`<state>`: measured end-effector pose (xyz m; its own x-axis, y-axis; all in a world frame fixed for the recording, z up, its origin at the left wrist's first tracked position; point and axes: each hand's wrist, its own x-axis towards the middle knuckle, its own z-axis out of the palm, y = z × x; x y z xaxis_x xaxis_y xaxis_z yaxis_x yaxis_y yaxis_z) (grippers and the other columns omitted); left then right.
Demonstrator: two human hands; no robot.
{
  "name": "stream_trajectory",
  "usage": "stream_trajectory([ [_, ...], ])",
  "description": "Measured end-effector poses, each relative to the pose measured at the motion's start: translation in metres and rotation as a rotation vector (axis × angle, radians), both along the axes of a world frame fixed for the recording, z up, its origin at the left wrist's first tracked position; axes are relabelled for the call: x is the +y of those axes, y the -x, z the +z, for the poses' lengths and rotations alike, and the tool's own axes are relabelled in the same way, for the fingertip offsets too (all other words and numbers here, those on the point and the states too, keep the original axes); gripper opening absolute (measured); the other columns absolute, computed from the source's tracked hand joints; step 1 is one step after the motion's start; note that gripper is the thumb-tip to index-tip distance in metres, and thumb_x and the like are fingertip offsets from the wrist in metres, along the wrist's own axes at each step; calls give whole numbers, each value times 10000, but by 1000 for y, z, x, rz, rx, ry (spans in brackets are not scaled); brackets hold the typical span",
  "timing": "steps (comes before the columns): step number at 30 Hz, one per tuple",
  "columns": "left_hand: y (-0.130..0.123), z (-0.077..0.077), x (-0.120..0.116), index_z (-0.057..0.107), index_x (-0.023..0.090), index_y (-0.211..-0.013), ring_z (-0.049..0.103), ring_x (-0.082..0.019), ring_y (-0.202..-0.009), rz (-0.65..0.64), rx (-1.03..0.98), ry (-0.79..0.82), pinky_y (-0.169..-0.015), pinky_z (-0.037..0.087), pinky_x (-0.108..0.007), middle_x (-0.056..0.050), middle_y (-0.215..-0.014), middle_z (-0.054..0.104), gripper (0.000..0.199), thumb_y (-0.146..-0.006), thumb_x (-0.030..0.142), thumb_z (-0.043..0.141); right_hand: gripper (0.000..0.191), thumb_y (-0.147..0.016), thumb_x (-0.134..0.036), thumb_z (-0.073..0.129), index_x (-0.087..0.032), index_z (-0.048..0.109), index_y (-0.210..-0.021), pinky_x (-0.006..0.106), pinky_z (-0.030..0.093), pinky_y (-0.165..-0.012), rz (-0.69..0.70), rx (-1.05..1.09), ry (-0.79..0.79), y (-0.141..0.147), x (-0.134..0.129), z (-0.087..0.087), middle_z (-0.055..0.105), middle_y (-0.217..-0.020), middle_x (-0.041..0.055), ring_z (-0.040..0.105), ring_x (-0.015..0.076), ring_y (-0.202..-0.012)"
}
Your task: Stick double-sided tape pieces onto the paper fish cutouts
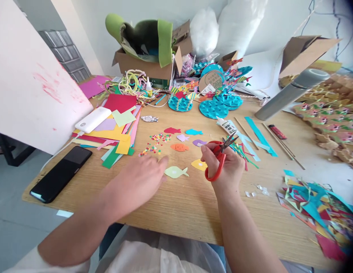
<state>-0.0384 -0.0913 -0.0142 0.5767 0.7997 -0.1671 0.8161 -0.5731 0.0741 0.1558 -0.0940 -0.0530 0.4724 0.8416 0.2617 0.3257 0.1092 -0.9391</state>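
Note:
Red-handled scissors [217, 167] are in my right hand [227, 167], with their blades slightly apart and pointing up and away. Beside a pale green paper fish [176, 172], my left hand [141, 180] hovers or rests palm down, its fingers partly hidden and blurred. A yellow paper fish [198, 164] lies between the green fish and the scissors. Farther back are an orange fish [179, 147], a red fish [172, 131], a blue fish [194, 132] and purple fish [182, 138]. Small colored paper dots [159, 141] are scattered beyond my left hand.
Colored paper sheets [119, 104], a white power bank [92, 120] and a phone [61, 174] are at left. Paper scraps [321, 206], wooden sticks [284, 146] and a grey bottle [290, 94] occupy the right. A glue tube [226, 125] lies behind the scissors.

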Motion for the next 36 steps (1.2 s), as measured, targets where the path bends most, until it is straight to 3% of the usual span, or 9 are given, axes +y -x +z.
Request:
stream_trajectory([
  [5,-47,-31,80,677,169,-879,656,-277,-872,63,-251,123,-768,446,-337,-104,-853,696,149,-830,270,579,169,-721,-339,668,-179,654,-669,239,401,-483,11,-40,29,-1,1,-3,602,-586,-13,507,120,-508],
  [9,-62,-57,109,666,148,-934,601,-327,-1033,128,-261,124,-859,441,-363,-148,-1028,662,255,-707,260,694,169,-732,-349,657,-184,665,-698,242,413,-501,14,-56,28,-5,3,-5,591,-571,-18,523,130,-519],
  [13,-61,-63,115,664,145,-879,543,-318,-1118,160,-272,150,-933,422,-364,-154,-1078,628,248,-654,236,712,180,-726,-360,655,-184,664,-695,241,410,-486,5,-71,39,-5,4,-6,603,-580,-12,522,130,-502],
  [18,-63,-66,123,632,177,-655,560,-315,-1077,192,-318,229,-940,418,-365,-107,-930,650,159,-559,197,756,179,-722,-354,651,-179,651,-687,234,400,-481,25,-69,46,-2,4,-6,571,-538,-23,505,125,-496],
  [22,-63,-72,123,605,170,-687,623,-263,-877,240,-437,284,-793,464,-339,-72,-777,659,184,-560,95,714,177,-722,-348,649,-174,645,-690,229,386,-477,52,-41,58,-3,4,-5,569,-544,-21,494,121,-504],
  [25,-59,-73,120,608,158,-784,623,-209,-787,277,-563,331,-676,465,-289,-54,-778,667,230,-591,81,707,165,-714,-331,647,-174,632,-663,229,383,-479,66,-27,72,-4,5,-5,574,-556,-18,492,120,-508],
  [30,-45,-58,107,603,138,-992,607,-113,-636,312,-793,504,-553,438,-210,-14,-765,674,333,-673,82,681,172,-711,-334,644,-177,621,-645,230,384,-476,129,26,90,-4,7,-6,559,-536,-24,481,114,-489],
  [33,-34,-48,98,638,123,-938,567,-85,-546,411,-1045,717,-491,385,-192,-7,-703,665,307,-640,61,681,182,-709,-350,653,-173,636,-670,233,398,-481,191,73,121,-3,8,-8,548,-521,-25,488,117,-486],
  [36,-27,-43,92,681,114,-872,544,-82,-525,427,-1116,780,-472,346,-196,-4,-635,655,234,-639,122,706,158,-698,-325,661,-169,645,-676,234,407,-501,241,72,145,0,7,-10,555,-539,-24,495,115,-500],
])
